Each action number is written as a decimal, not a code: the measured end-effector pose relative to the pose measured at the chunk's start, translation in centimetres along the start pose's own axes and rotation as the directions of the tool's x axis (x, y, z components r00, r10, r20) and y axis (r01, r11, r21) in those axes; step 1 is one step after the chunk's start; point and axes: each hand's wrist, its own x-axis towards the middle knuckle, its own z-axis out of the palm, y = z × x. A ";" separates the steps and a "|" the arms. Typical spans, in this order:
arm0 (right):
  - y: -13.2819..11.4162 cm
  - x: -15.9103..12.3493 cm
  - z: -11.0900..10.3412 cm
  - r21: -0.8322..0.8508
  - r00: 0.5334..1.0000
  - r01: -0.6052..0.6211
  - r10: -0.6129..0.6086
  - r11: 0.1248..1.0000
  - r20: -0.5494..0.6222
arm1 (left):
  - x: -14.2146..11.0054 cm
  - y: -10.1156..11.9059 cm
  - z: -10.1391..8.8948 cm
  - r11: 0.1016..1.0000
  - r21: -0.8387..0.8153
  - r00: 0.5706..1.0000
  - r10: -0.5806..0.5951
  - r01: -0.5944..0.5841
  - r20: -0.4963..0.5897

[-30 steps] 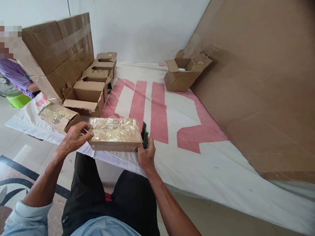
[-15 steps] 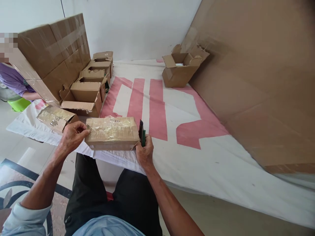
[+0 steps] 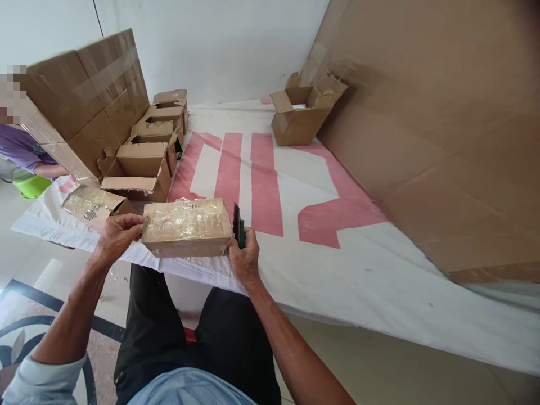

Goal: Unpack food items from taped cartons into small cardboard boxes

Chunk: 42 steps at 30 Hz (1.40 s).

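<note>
A small cardboard box [image 3: 188, 222] with clear, wrinkled tape over its top lies lengthwise in front of me at the table's near edge. My left hand [image 3: 118, 236] is at the box's left end, thumb and fingertips pinched together; whatever is between them is too small to make out. At the right end, my right hand [image 3: 245, 253] is closed around a flat dark green and black object [image 3: 239, 226] standing on edge. Its kind is not clear, and the palm hides its lower part. Behind my left hand lies a second taped box [image 3: 95, 205].
Several open cardboard boxes [image 3: 137, 183] stand in a row at left, beside stacked large cartons [image 3: 84, 107]. Another open box [image 3: 297, 126] sits at the back against a large cardboard panel [image 3: 442, 140]. White cloth with pink patches [image 3: 268, 185] covers the table. At far left is a person's purple sleeve [image 3: 19, 146].
My left fingertips have slipped from the box's top left corner to just beside its left edge. The right hand keeps its hold on the dark object. The whole view has shifted slightly.
</note>
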 end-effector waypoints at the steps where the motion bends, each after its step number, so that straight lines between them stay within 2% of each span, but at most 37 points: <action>1: 0.0 0.0 0.0 0.004 1.000 0.000 0.000 1.000 0.000 | 0.2 -0.2 0.0 0.998 0.040 0.999 0.038 -0.038 -0.009; 4: 0.0 0.0 0.0 0.004 1.000 0.006 -0.006 1.000 -0.006 | 0.7 -1.2 -0.2 0.976 0.156 0.987 0.158 -0.152 -0.027; 6: 0.0 0.0 0.0 0.000 1.000 0.008 -0.008 1.000 -0.007 | 0.9 -1.8 -0.5 0.960 0.195 0.979 0.206 -0.202 0.002; 12: 0.0 0.0 -0.3 0.001 1.000 0.004 -0.004 1.000 0.009 | 1.4 -2.0 -0.7 0.950 0.162 0.948 0.231 -0.268 0.218; 15: 0.0 0.0 -0.3 -0.005 1.000 -0.002 0.002 1.000 0.014 | 1.7 -1.8 -0.4 0.956 0.117 0.935 0.231 -0.270 0.270; 23: 0.1 -0.5 -0.9 -0.072 0.994 0.108 -0.108 0.991 0.011 | 0.9 -3.4 0.4 0.967 0.046 0.930 0.228 -0.251 0.289; 29: -0.1 -2.9 -1.1 -0.114 0.986 0.102 -0.085 0.988 0.146 | -1.4 -4.4 -0.7 0.965 0.055 0.944 0.237 -0.255 0.228; 32: -1.4 -2.2 -2.0 -0.146 0.979 0.108 -0.080 0.983 0.186 | -2.4 -4.6 -1.0 0.973 0.045 0.953 0.213 -0.228 0.214; 34: -3.4 -0.7 -2.9 -0.184 0.973 0.135 -0.096 0.974 0.208 | -2.8 -4.7 -0.9 0.973 0.034 0.954 0.215 -0.227 0.209; 36: -6.4 0.9 -3.8 -0.226 0.936 0.201 -0.119 0.953 0.330 | -3.1 -4.8 -0.7 0.971 0.018 0.952 0.230 -0.238 0.201; 38: -9.9 2.3 -4.1 -0.253 0.858 0.317 -0.163 0.914 0.487 | -3.1 -5.0 -0.5 0.968 0.003 0.950 0.244 -0.249 0.193; 42: -16.5 3.4 -2.6 -0.267 0.618 0.588 -0.212 0.764 0.757 | -2.9 -5.3 -0.4 0.965 -0.001 0.946 0.259 -0.264 0.193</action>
